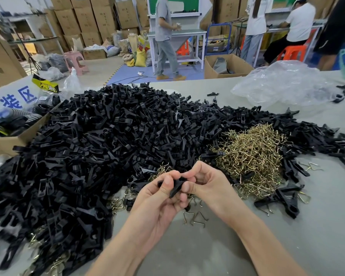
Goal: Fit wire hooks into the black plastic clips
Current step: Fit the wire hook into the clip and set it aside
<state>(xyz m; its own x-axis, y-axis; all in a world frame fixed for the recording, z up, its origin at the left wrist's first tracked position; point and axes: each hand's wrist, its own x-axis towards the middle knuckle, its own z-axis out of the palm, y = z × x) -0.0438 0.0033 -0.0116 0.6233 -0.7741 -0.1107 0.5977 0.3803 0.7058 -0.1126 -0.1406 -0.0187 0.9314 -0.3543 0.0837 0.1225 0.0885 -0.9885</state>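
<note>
**Head view.** Both hands meet at near centre above the grey table top (287, 246). The left hand (157, 198) grips a single black plastic clip (176, 186), with the thumb laid along its upper face and the fingers curled beneath. The right hand (205, 184) pinches the clip's right end between thumb and bent fingers. Whether a wire hook sits in this clip cannot be told. A large heap of loose black plastic clips (108, 136) spreads far and left of the hands. To the right lies a mound of brass-coloured bent wire hooks (251, 156). A few stray wire hooks (195, 222) lie on the table just near of the hands. A crumpled clear plastic bag (283, 84) rests at far right.
</note>
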